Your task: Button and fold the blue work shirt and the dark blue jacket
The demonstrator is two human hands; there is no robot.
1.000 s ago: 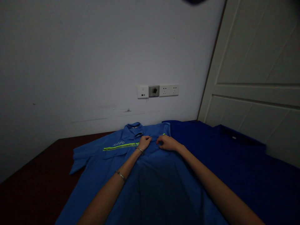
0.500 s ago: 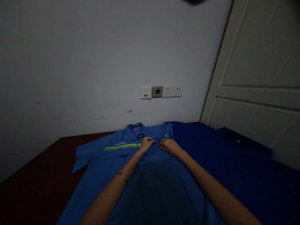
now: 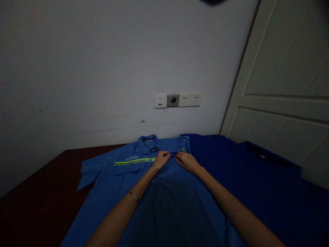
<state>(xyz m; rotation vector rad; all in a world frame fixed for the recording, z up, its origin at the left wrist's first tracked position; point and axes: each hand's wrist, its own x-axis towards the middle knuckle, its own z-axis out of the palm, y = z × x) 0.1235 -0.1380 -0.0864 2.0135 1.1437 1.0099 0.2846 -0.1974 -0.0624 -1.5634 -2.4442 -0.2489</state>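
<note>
A light blue short-sleeved work shirt (image 3: 110, 185) lies spread out, front up, with its collar toward the wall. A yellow-green and silver reflective stripe (image 3: 136, 160) crosses its chest, under pale lettering. On one side a flapped chest pocket (image 3: 128, 168) shows below the stripe. My left hand (image 3: 162, 159), with two thin bracelets on wrist and forearm, pinches fabric at the other side of the chest. Close beside it, my right hand (image 3: 188, 162) also pinches the cloth there, probably the other pocket's flap. A small darker strip of fabric shows between the fingertips.
The shirt rests on a dark red surface (image 3: 46, 185). To the right lies a deep blue garment or cloth (image 3: 246, 185). Behind stands a pale wall with a row of sockets (image 3: 189, 100) and a grey switch plate (image 3: 172, 100). A white panelled door (image 3: 282, 106) is at right.
The fabric between my hands has shifted and now looks darker and flatter. More of the yellow-green stripe shows above my right hand. My left hand has moved very slightly right.
</note>
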